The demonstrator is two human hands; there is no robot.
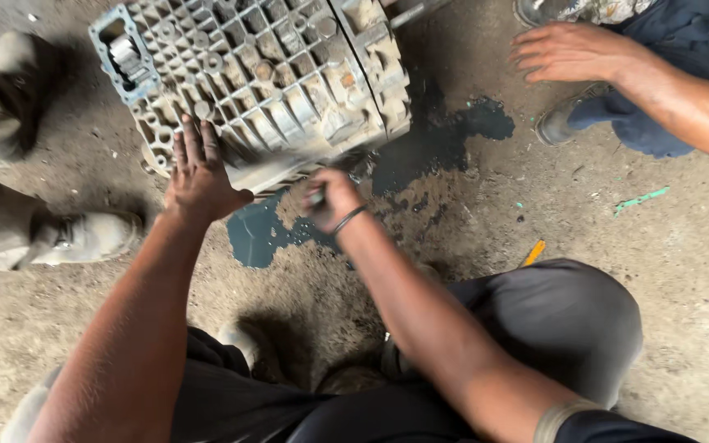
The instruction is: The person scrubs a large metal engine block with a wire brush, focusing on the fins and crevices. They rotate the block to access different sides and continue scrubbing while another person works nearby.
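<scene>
Left hand spread flat, fingers wide, on ribbed metal casing; right hand fisted round a small blurred tool, just beside casing's lower edge; oil puddle beneath both hands.

— How is the light looking down there?

— Soft daylight is falling evenly; nothing is glaring. My crouched body is throwing a dim shadow onto the dirt floor beneath me, and the dark oily puddle is giving back only a dull sheen.

— Is anything blurring?

— My right hand is smearing with motion, so its fingers are hard to tell apart. My left hand is staying sharper against the ribbed metal casing. The wide lens is bending and stretching my arms toward the bottom edge.
</scene>
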